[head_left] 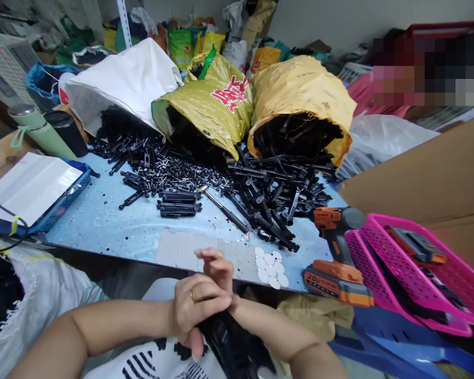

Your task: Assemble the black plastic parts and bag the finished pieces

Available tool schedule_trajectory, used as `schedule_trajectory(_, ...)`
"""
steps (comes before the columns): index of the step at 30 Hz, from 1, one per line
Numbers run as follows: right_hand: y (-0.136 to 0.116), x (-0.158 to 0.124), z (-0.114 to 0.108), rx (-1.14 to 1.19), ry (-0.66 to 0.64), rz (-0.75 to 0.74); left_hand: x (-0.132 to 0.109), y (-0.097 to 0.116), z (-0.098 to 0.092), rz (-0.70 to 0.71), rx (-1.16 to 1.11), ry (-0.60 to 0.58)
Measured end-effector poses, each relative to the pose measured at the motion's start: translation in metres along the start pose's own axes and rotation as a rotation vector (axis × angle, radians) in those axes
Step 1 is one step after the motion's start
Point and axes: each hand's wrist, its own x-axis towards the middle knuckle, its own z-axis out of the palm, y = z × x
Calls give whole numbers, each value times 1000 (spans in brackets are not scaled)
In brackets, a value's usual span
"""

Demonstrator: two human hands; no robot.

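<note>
My left hand (199, 305), with a ring on one finger, crosses over my right wrist near the table's front edge. Its fingers are bent over the top of a black glossy material (237, 342) in my lap; the exact hold is hidden. Behind it rises my right hand (218, 269), fingers loosely curled and apart, with nothing visible in them. Beyond the hands lie grey cardboard pieces (187, 247) and white round discs (270, 268). A hammer (225, 210) rests farther back, beside stacked black plastic parts (179, 204).
Three sacks, white (122, 79), olive (213, 105) and yellow (300, 89), spill black parts and small metal pins (174, 173) onto the blue table (102, 221). An orange cordless drill (337, 258) stands at right by pink baskets (411, 263). Left is a blue tray (63, 205).
</note>
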Motion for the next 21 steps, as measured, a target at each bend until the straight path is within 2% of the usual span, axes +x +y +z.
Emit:
schedule_trajectory(1, 13, 2, 5, -16, 36, 22, -6, -8, -1, 13, 97, -30)
schedule_trajectory(2, 27, 9, 8, -37, 1, 31, -13, -18, -5, 27, 209, -52)
schedule_trajectory(4, 57, 38, 4, -153, -186, 27, -26, -45, -17, 47, 471, -90)
schedule_trajectory(6, 92, 84, -10, -408, -385, 40, -35, -77, -32, 68, 694, -188)
schedule_trajectory(8, 129, 139, -28, -696, -367, 134, -39, -110, -46, 57, 839, -351)
schedule_trajectory(10, 164, 192, -44, -1002, -339, 287, -37, -138, -55, -19, 928, -477)
schedule_trajectory(13, 201, 249, -57, -1389, -355, 469, -25, -163, -64, -197, 992, -553)
schedule_trajectory(15, 215, 267, -57, -1519, -380, 536, -14, -171, -75, -311, 1008, -524)
schedule_trajectory(17, 223, 271, -54, -1554, -381, 557, -4, -178, -95, -480, 1061, -390)
schedule_trajectory(19, 223, 269, -52, -1552, -356, 560, 1, -187, -123, -718, 1172, -210)
schedule_trajectory(20, 219, 268, -53, -1556, -346, 573, 1, -192, -139, -834, 1229, -151)
schedule_trajectory(21, 211, 267, -55, -1558, -338, 575, 0, -197, -154, -927, 1263, -140)
